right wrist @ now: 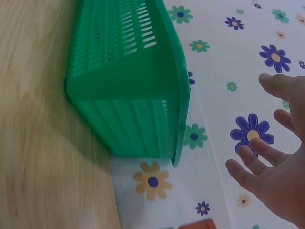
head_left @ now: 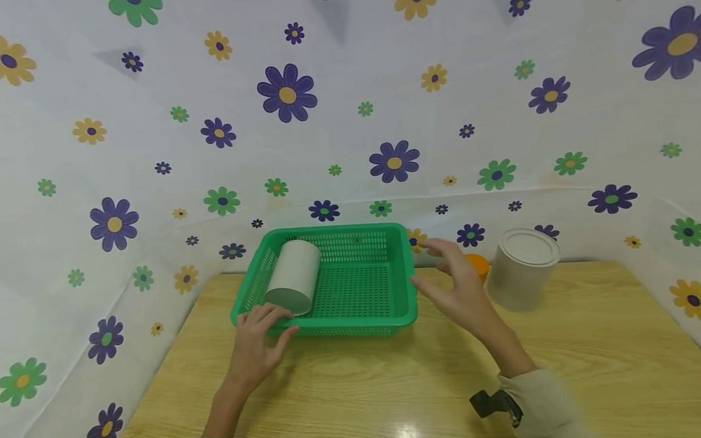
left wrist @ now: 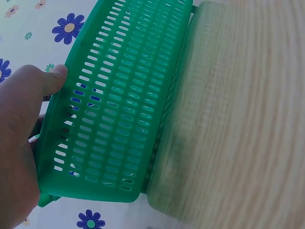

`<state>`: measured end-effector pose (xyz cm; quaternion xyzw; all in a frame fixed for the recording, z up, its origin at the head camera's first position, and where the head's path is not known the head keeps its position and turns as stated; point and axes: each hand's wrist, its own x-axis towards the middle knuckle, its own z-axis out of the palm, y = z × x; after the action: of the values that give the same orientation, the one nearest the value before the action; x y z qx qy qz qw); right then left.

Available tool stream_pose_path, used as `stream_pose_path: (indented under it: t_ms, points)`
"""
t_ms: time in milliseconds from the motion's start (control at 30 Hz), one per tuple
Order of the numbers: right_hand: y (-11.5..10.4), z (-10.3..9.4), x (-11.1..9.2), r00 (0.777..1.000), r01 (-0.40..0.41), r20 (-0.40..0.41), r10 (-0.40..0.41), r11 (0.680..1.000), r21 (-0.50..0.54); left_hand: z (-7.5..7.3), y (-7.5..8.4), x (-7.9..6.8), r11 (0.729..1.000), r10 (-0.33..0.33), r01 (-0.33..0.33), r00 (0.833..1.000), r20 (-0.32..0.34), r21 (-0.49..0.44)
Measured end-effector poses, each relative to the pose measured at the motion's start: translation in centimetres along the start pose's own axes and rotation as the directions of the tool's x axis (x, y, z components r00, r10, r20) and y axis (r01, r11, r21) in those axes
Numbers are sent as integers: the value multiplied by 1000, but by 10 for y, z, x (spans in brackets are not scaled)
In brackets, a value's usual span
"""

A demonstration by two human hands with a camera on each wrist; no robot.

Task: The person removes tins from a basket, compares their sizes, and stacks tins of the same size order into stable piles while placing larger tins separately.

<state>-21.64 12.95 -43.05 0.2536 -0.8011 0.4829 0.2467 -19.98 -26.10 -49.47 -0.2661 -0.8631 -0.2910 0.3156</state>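
A green plastic basket point(head_left: 354, 322) with slotted walls stands on the wooden table in the head view. Inside it, at the left, a white cylindrical can point(head_left: 297, 272) lies on its side. My left hand point(head_left: 256, 348) grips the front rim near the left corner. In the left wrist view the thumb point(left wrist: 58, 76) lies over the rim, and the other fingers are mostly hidden behind it. Beside the basket's right rim hovers my right hand point(head_left: 463, 295), its fingers spread and holding nothing. The right wrist view shows a gap between that hand point(right wrist: 281, 176) and the basket point(right wrist: 128, 90).
To the right of my right hand a larger white lidded can point(head_left: 520, 274) stands upright. An orange round object point(head_left: 478, 265) is partly hidden between them. Behind the wooden table point(head_left: 368, 386) hangs a white cloth point(head_left: 335, 103) with a flower print.
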Motion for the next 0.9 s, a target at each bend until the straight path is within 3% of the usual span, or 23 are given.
stream_pose_path:
  t_ms: [200,633,900]
  points:
    - [-9,20,13,989,-118,95,111,990,73,1,0,0,1000,-2,2,1000,2,-8]
    - [-21,64,45,957,-222,233,172,952,209,2,-1,-3,1000,-3,3,1000,-13,1]
    - [-26,89,58,922,-317,293,254,929,192,1,1,0,1000,-7,7,1000,-1,-2]
